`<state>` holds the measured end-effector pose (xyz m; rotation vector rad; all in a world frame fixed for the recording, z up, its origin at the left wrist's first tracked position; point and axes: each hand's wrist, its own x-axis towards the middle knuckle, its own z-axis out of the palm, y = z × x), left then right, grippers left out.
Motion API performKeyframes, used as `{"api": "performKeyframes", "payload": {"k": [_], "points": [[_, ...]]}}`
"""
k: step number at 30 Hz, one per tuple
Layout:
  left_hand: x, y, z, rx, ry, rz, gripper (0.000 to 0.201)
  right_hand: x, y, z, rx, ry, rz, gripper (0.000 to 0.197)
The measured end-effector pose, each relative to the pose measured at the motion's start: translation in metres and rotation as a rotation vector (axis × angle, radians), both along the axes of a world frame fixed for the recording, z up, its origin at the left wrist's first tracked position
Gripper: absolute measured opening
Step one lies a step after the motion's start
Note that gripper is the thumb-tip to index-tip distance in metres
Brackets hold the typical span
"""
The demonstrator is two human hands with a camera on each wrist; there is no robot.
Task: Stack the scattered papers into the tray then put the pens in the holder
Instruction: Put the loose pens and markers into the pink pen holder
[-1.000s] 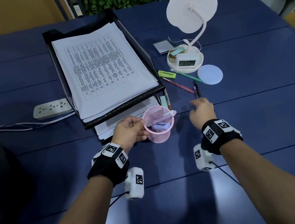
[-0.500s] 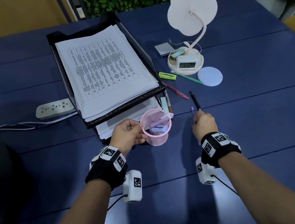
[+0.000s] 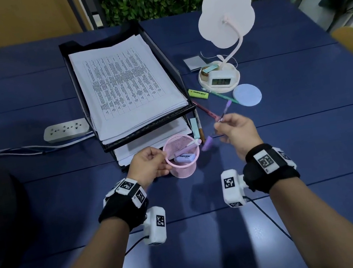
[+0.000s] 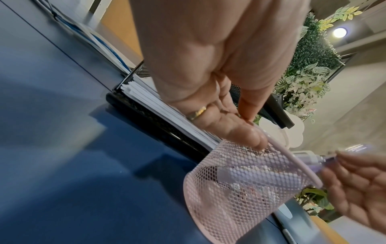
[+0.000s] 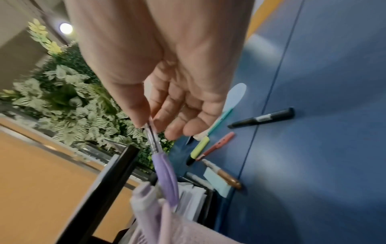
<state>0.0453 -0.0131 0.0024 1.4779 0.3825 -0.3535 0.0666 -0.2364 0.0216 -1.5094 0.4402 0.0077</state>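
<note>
My left hand (image 3: 163,159) grips the rim of the pink mesh holder (image 3: 182,170), which stands in front of the black tray (image 3: 147,130) stacked with printed papers (image 3: 125,84). A purple highlighter (image 3: 184,157) and a pale pen (image 3: 188,147) lie inside the holder. My right hand (image 3: 218,126) pinches a purple pen (image 3: 207,144) above the table, its lower end just right of the holder's rim. In the right wrist view the pen (image 5: 165,173) hangs from thumb and fingers (image 5: 150,127) over the holder (image 5: 177,231). A yellow highlighter (image 3: 198,93), green pen (image 3: 223,96), red pen (image 3: 204,109) and black marker (image 5: 261,118) lie loose.
A white flower-shaped lamp with a clock base (image 3: 220,78) stands at the back right, with a round pale-blue coaster (image 3: 247,94) beside it. A brown-tipped marker (image 3: 200,129) and a mint block (image 3: 194,128) lie by the tray's corner. A power strip (image 3: 66,130) with cables lies left of the tray.
My right hand took the purple pen from the table, lifted it and swung its lower end toward the holder. The left hand has stayed on the holder's rim.
</note>
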Motion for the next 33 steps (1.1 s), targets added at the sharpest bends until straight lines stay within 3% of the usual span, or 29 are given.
{"api": "performKeyframes", "payload": {"k": [7, 15, 19, 23, 28, 30, 33], "points": [[-0.003, 0.002, 0.001, 0.015, -0.006, -0.011, 0.016, 0.003, 0.022, 0.013, -0.130, -0.213, 0.076, 0.026], [-0.003, 0.004, 0.001, 0.018, -0.012, -0.025, 0.015, -0.001, 0.037, -0.008, -0.323, -0.075, 0.385, 0.024], [0.000, 0.007, 0.000, 0.029, -0.020, -0.012, 0.016, 0.002, 0.028, -0.019, -0.235, 0.015, 0.314, 0.034], [0.004, 0.013, 0.000, 0.027, -0.013, 0.010, 0.014, 0.010, 0.016, -0.036, -0.569, 0.082, 0.251, 0.031], [0.009, 0.017, -0.003, 0.027, -0.007, 0.004, 0.012, 0.032, 0.016, -0.066, -0.906, 0.081, 0.459, 0.041], [0.010, 0.018, -0.003, 0.023, -0.001, -0.003, 0.012, 0.039, 0.019, -0.077, -1.040, 0.159, 0.573, 0.043], [0.013, 0.020, -0.003, 0.018, 0.006, -0.006, 0.013, 0.044, 0.020, -0.087, -1.202, 0.169, 0.643, 0.036]]}}
